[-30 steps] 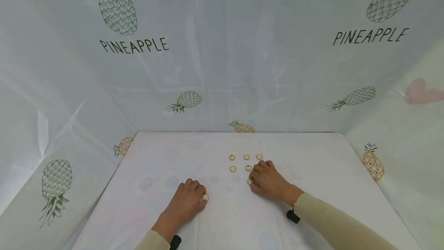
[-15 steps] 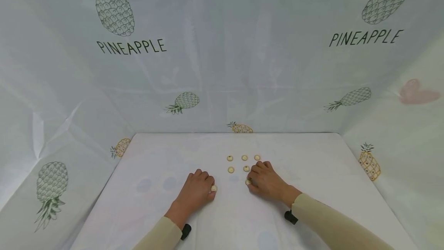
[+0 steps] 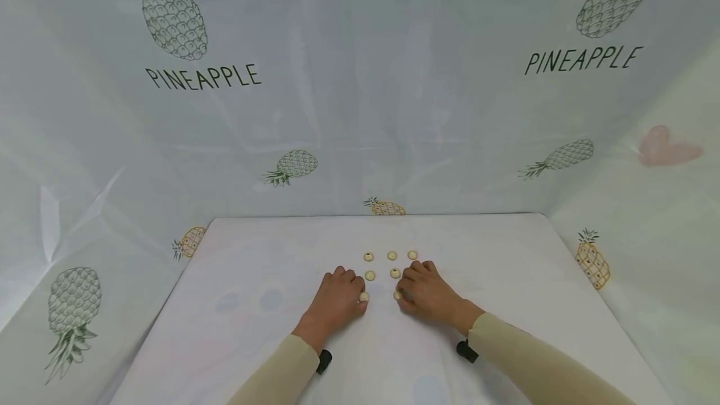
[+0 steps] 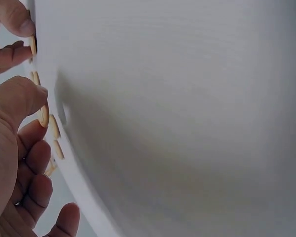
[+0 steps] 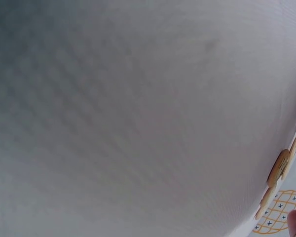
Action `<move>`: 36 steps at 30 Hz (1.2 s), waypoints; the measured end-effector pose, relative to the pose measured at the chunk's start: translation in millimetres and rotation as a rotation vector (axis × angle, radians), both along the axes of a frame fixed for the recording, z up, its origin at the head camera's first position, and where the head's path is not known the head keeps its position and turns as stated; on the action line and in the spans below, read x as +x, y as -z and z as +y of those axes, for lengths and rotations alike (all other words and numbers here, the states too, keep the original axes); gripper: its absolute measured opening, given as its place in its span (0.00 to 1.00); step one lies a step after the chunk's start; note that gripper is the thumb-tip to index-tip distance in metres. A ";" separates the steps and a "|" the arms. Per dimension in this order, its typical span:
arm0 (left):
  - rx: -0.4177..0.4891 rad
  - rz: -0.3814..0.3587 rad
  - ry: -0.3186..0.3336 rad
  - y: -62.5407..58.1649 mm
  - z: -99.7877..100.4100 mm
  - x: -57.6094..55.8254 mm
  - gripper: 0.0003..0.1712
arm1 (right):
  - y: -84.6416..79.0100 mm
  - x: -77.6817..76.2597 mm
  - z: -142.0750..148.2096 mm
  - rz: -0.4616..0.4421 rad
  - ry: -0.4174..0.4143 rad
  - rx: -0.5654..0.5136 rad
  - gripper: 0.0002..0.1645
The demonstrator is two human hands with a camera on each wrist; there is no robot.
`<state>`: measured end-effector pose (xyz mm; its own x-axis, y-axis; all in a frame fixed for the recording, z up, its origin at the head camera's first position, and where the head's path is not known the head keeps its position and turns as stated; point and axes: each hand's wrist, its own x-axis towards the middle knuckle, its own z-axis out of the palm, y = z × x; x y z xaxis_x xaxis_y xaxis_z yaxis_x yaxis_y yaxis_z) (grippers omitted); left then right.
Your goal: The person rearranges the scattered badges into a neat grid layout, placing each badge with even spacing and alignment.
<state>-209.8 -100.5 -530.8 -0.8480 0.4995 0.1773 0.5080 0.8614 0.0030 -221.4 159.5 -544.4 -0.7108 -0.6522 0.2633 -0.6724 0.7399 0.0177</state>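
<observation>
My left hand [image 3: 337, 299] pinches a small round pale-yellow disc [image 3: 364, 297] between thumb and finger, just over the white table. In the left wrist view this disc [image 4: 44, 114] stands on edge, thumb on one side and a fingertip below. To its right, my right hand [image 3: 430, 295] holds a similar disc [image 3: 398, 295] at its fingertips, partly covered by the fingers. Just beyond both hands lie several more discs in two rows, among them a front-left disc [image 3: 369, 275] and a front disc with a dark mark [image 3: 395, 273]. Only fingertips of the right hand show in the right wrist view.
The back row holds a left disc [image 3: 368, 256], a middle disc [image 3: 392, 255] and a right disc [image 3: 413, 255]. White table [image 3: 270, 355] surrounds them. A pineapple-print sheet [image 3: 360, 99] hangs behind the table's far edge and along both sides.
My left hand has moved right and away from me with its disc, coming close to the right hand. The right hand stays nearly in place, still holding its disc. The view has shifted slightly.
</observation>
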 end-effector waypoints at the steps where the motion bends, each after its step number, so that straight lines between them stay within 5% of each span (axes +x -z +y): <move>1: 0.002 0.007 0.002 -0.3 1.3 -0.6 0.11 | 0.1 -0.1 -0.4 0.002 0.000 0.002 0.08; 36: -0.071 -0.069 -0.017 3.0 15.4 -5.9 0.13 | -0.4 2.2 -1.3 0.045 -0.017 -0.034 0.07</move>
<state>-215.6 -85.0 -533.9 -0.8655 0.4939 0.0829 0.4938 0.8693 -0.0236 -219.2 158.2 -544.0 -0.6866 -0.6543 0.3169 -0.6840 0.7291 0.0233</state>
